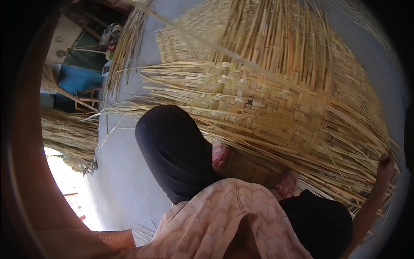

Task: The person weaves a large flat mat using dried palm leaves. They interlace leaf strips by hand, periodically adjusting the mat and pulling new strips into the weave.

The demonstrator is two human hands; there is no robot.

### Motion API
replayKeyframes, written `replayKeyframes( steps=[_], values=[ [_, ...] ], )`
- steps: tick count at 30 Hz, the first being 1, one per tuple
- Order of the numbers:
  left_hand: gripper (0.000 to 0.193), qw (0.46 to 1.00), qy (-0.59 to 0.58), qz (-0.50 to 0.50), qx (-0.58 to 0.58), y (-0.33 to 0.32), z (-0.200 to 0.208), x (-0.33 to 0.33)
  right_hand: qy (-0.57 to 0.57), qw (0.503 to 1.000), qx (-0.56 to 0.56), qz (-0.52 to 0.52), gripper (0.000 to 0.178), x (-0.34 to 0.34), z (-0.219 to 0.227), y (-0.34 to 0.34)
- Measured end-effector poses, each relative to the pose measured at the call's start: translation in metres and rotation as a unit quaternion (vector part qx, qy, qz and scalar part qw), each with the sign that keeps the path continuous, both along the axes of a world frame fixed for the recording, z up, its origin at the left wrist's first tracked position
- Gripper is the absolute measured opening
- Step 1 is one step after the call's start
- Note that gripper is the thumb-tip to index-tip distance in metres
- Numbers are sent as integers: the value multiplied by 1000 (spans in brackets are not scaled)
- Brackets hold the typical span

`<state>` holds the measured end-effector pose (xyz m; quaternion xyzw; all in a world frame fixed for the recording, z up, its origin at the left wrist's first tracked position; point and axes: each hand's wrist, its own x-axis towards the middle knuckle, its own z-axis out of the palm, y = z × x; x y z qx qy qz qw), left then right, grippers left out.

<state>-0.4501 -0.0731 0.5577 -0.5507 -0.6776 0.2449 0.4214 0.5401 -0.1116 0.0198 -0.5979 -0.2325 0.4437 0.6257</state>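
Note:
A woven reed mat point(276, 103) spreads over the floor in front of me, its herringbone weave finished in the middle and long loose strips fanning out at the far side and both ends. My right hand point(386, 164) is at the mat's right edge, fingers closed on reed strip ends; its details are small and dark. One long pale reed strip point(235, 55), blurred, slants across the mat from the upper left towards the right. My left arm point(30, 181) rises along the left rim, and its hand lies outside the picture.
My dark-trousered knee point(172, 146) and red patterned shoes point(221, 155) are at the mat's near edge. Loose reeds point(129, 43) lie at the upper left. A bundle of reeds point(69, 131), a wooden chair point(87, 101) and a blue panel point(77, 80) stand farther left.

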Motion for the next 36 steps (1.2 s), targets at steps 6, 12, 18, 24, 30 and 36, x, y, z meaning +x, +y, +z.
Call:
replayKeyframes(
  steps=[6,12,18,24,30,36],
  values=[
    [46,922,-255,-175,-233,49,-227,117,215,961,56,162,16,-224,65,30],
    [77,691,-566,-290,-344,20,-383,328,107,988,-25,108,16,-346,112,56],
    [34,743,-544,-205,-331,18,-412,383,22,986,-57,158,21,-359,125,99],
    [35,722,-464,-234,-458,-4,-478,372,-135,961,-87,227,24,-393,116,165],
    [34,698,-531,-232,-420,8,-554,378,-491,742,-12,456,42,-469,98,203],
    [28,554,-818,62,-145,116,-591,349,-582,671,-7,460,44,-468,21,229]
  ],
)
